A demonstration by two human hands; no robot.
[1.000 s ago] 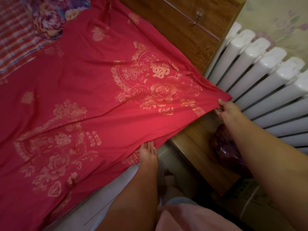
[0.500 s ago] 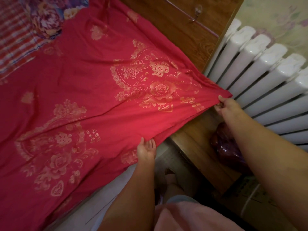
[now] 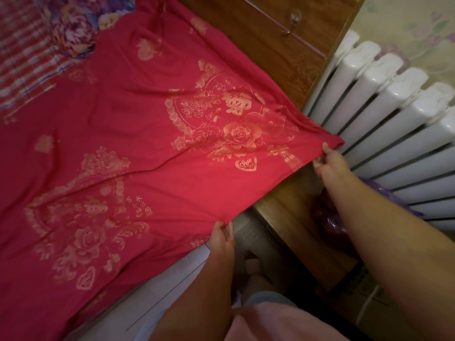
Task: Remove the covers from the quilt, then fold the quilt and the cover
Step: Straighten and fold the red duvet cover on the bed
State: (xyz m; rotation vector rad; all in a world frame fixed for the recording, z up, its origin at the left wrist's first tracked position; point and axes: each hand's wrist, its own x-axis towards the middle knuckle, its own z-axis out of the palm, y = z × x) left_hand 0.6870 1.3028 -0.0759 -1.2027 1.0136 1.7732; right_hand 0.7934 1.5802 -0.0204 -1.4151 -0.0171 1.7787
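Head view: the red cover (image 3: 147,143) with gold roses lies spread flat over the bed, filling the frame from centre out to 9 o'clock, its near edge running from 7 o'clock up to a corner at 3 o'clock. The right hand (image 3: 330,161), at 3 o'clock, pinches that corner between thumb and curled fingers and holds it lifted and taut, just in front of the white radiator (image 3: 394,124) at 2 o'clock. The left hand (image 3: 221,238), just below centre toward 6 o'clock, grips the near edge with its fingertips tucked under the cloth. A floral cloth (image 3: 71,28) and a checked sheet (image 3: 22,57) show at 11 o'clock, touching the cover's far end. A wooden headboard (image 3: 270,33) stands at 12 o'clock. Under the right forearm, at 4 o'clock, a dark red bag (image 3: 330,222) rests on a wooden stand (image 3: 290,205)
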